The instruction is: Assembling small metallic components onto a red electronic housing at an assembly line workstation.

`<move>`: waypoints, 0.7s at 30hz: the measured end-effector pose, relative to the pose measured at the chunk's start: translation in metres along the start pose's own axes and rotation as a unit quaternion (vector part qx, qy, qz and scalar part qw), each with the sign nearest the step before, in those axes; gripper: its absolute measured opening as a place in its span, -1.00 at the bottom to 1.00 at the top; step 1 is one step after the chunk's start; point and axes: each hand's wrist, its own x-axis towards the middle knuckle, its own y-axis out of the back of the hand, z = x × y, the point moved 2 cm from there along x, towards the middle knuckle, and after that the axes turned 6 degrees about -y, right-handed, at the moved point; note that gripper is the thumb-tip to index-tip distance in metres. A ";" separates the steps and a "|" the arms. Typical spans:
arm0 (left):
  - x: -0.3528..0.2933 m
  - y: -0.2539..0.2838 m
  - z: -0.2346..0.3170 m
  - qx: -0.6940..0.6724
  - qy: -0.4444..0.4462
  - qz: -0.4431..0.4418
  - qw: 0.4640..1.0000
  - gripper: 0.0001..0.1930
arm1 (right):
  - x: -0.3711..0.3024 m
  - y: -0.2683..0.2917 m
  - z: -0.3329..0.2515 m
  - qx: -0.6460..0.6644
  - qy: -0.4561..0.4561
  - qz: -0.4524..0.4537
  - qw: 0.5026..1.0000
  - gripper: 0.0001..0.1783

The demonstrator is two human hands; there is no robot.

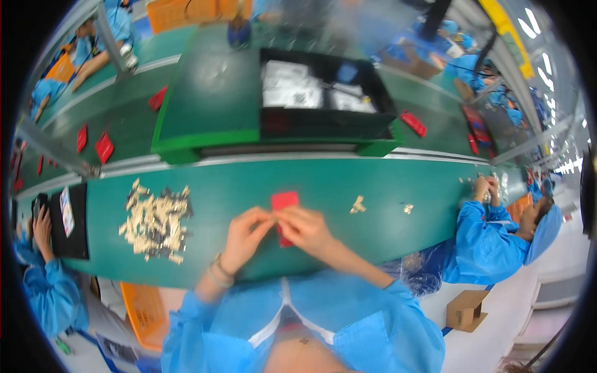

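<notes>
My left hand (249,235) and my right hand (306,231) meet at the fingertips in front of me, both closed in a pinch. Whatever sits between the fingertips is too small and blurred to make out. Directly under them is a flat red rectangular piece (285,199), partly hidden by the fingers; whether they touch it I cannot tell. To the left on the green table (249,180) lies a heap of small cream and black parts (155,219). Off to the right are a small cream part (357,204) and a smaller one (408,209).
Beyond the table's edge, a black bin (323,126) of white packets rests on a green stand (211,138). Red pieces (104,147) lie on the surface behind. Co-workers sit left and right (488,242). An orange crate (142,314) and a cardboard box (465,310) stand below the table.
</notes>
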 end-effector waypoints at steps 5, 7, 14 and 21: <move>0.004 -0.013 0.002 0.029 -0.095 0.025 0.995 -0.95 | -0.003 0.007 0.013 0.120 -0.062 -0.026 0.991 -0.81; 0.008 -0.013 0.005 0.060 -0.120 0.062 0.989 -0.94 | -0.005 0.009 0.013 0.145 -0.085 -0.048 0.985 -0.83; 0.021 -0.019 0.036 0.038 -0.256 -0.096 0.961 -0.85 | -0.036 0.062 0.069 0.196 -0.361 0.056 0.910 -0.88; 0.025 -0.026 0.026 0.199 -0.288 -0.045 0.936 -0.76 | -0.024 0.077 0.041 0.172 -0.229 -0.029 0.958 -0.76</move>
